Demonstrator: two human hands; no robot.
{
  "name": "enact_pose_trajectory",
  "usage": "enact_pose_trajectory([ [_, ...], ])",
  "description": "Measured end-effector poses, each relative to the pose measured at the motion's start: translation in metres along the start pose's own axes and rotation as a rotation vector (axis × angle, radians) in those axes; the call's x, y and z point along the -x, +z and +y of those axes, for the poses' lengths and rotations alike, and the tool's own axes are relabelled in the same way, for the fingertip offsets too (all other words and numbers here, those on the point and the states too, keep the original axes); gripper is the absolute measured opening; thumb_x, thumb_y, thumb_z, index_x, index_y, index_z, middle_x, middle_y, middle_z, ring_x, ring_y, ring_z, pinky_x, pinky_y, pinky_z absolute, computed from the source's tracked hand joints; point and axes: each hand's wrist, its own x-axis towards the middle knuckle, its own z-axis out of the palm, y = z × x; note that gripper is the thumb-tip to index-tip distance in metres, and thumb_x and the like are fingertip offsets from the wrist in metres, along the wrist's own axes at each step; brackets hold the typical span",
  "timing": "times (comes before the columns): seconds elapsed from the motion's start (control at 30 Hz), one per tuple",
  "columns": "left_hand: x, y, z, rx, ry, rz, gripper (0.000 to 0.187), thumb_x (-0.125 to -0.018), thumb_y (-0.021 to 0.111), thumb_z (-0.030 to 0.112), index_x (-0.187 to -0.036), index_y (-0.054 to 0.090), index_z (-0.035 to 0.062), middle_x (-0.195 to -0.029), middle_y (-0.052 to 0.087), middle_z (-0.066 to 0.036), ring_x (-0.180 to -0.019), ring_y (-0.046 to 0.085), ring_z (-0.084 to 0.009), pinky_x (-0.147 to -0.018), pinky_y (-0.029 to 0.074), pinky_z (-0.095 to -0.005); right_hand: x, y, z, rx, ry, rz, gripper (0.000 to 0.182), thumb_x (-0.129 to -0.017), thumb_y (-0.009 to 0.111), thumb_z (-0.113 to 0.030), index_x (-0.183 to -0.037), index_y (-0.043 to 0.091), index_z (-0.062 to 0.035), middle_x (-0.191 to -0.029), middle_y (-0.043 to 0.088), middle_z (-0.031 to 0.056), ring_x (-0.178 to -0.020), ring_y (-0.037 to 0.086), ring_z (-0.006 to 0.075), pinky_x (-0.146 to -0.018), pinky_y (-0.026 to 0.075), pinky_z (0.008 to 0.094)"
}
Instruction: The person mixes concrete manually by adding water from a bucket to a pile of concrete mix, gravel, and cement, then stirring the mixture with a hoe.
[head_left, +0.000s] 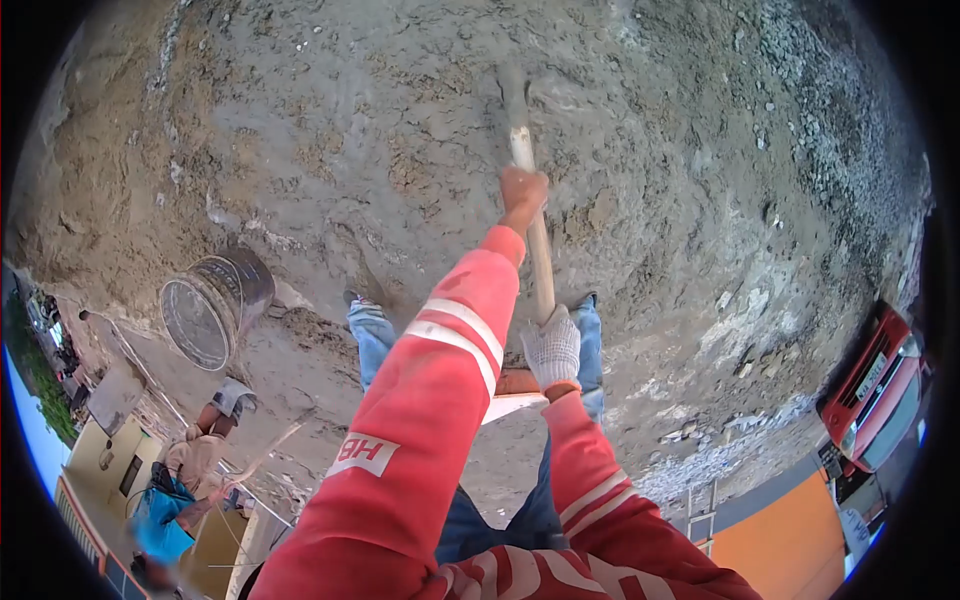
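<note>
My bare left hand point(524, 190) is wrapped round the wooden handle point(540, 255) of a tool, near its working end. Lower down, my right hand point(552, 347), in a pale knitted glove, grips the handle's near end. The tool's head point(513, 90) is coated in grey mud and rests in the wet mix point(420, 120); its exact shape is hard to make out. Both arms wear red sleeves with white stripes. The handle runs away from me between my feet.
A muddy bucket point(200, 325) lies tilted at the left. Another person point(190, 470) in blue and tan is at the lower left. A red vehicle point(875, 390) stands at the far right, with gravel point(840, 130) above it and a ladder point(701, 515) near an orange surface point(785, 545).
</note>
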Motion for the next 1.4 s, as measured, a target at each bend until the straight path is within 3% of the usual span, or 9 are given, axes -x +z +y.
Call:
enact_pose_trajectory([
  [0.17, 0.125, -0.054, -0.112, 0.114, -0.318, -0.101, 0.016, -0.082, 0.065, 0.008, -0.088, 0.054, -0.0022, -0.058, 0.056, -0.010, -0.042, 0.055, -0.0172, -0.035, 0.040, -0.0327, 0.128, 0.021, 0.058, 0.028, 0.082, -0.183, 0.043, -0.071, 0.073, -0.026, -0.098, 0.055, 0.0008, -0.088, 0.065, 0.0245, -0.087, 0.063, 0.0420, -0.074, 0.052, 0.0468],
  [0.23, 0.162, -0.087, -0.118, 0.012, -0.381, -0.034, 0.036, -0.073, 0.070, 0.010, -0.100, 0.055, -0.0084, -0.078, 0.065, -0.023, -0.064, 0.068, -0.0310, -0.053, 0.054, -0.0393, 0.167, 0.018, 0.053, 0.059, 0.082, -0.252, 0.044, -0.068, 0.074, -0.024, -0.099, 0.055, 0.0009, -0.088, 0.065, 0.0236, -0.086, 0.063, 0.0412, -0.074, 0.051, 0.0458],
  [0.37, 0.166, -0.169, -0.084, -0.104, -0.292, 0.041, 0.042, -0.073, 0.070, 0.012, -0.107, 0.053, -0.0054, -0.087, 0.066, -0.023, -0.081, 0.067, -0.0373, -0.071, 0.054, -0.0429, 0.198, 0.049, 0.041, 0.066, -0.040, -0.194, 0.045, -0.066, 0.074, -0.023, -0.100, 0.055, 0.0007, -0.086, 0.064, 0.0231, -0.084, 0.064, 0.0397, -0.073, 0.051, 0.0456],
  [0.47, 0.099, -0.225, -0.025, -0.045, -0.045, 0.163, 0.053, -0.074, 0.072, 0.014, -0.117, 0.047, -0.0045, -0.103, 0.061, -0.028, -0.101, 0.060, -0.0412, -0.086, 0.047, -0.0454, 0.134, 0.050, -0.043, -0.016, -0.191, -0.273, 0.051, -0.071, 0.070, -0.022, -0.112, 0.051, 0.0022, -0.091, 0.063, 0.0262, -0.086, 0.063, 0.0408, -0.074, 0.051, 0.0472],
  [0.53, 0.034, -0.249, 0.032, -0.205, 0.337, 0.424, 0.078, -0.077, 0.071, 0.014, -0.136, 0.027, -0.0115, -0.114, 0.058, -0.030, -0.108, 0.056, -0.0440, -0.095, 0.043, -0.0434, 0.059, 0.069, -0.105, 0.024, -0.420, -0.041, 0.045, -0.072, 0.068, -0.022, -0.105, 0.050, 0.0016, -0.082, 0.064, 0.0255, -0.077, 0.064, 0.0413, -0.068, 0.052, 0.0465],
  [0.73, -0.077, -0.248, 0.116, -0.301, 0.258, 0.297, 0.091, -0.077, 0.068, 0.012, -0.139, 0.010, -0.0169, -0.113, 0.057, -0.033, -0.107, 0.058, -0.0424, -0.094, 0.046, -0.0411, -0.090, 0.057, -0.247, -0.048, -0.576, -0.021, 0.040, -0.077, 0.066, -0.028, -0.100, 0.055, 0.0030, -0.091, 0.065, 0.0264, -0.089, 0.063, 0.0415, -0.077, 0.052, 0.0459],
  [1.0, 0.053, -0.128, 0.008, -0.243, -0.017, 0.311, 0.062, -0.071, 0.071, 0.006, -0.122, 0.038, -0.0081, -0.104, 0.061, -0.031, -0.100, 0.060, -0.0456, -0.089, 0.049, -0.0448, 0.014, 0.013, -0.022, 0.026, -0.367, -0.187, 0.045, -0.075, 0.068, -0.030, -0.103, 0.055, 0.0032, -0.089, 0.065, 0.0257, -0.088, 0.064, 0.0407, -0.078, 0.051, 0.0456],
  [1.17, 0.135, -0.058, -0.100, 0.369, -0.488, 0.122, 0.016, -0.085, 0.065, 0.010, -0.078, 0.056, -0.0008, -0.061, 0.054, -0.006, -0.047, 0.053, -0.0150, -0.042, 0.044, -0.0311, 0.076, -0.037, 0.103, 0.079, -0.254, -0.237, 0.043, -0.073, 0.069, -0.028, -0.103, 0.055, 0.0005, -0.083, 0.064, 0.0251, -0.080, 0.063, 0.0433, -0.071, 0.050, 0.0484],
  [1.4, 0.311, -0.037, -0.140, 0.697, -0.576, 0.177, 0.007, -0.084, 0.062, 0.000, -0.082, 0.055, 0.0004, -0.061, 0.054, -0.005, -0.044, 0.052, -0.0137, -0.039, 0.043, -0.0272, 0.167, -0.103, 0.172, 0.461, 0.064, -0.336, 0.038, -0.072, 0.067, -0.024, -0.105, 0.056, -0.0061, -0.084, 0.065, 0.0221, -0.080, 0.064, 0.0400, -0.071, 0.051, 0.0475],
])
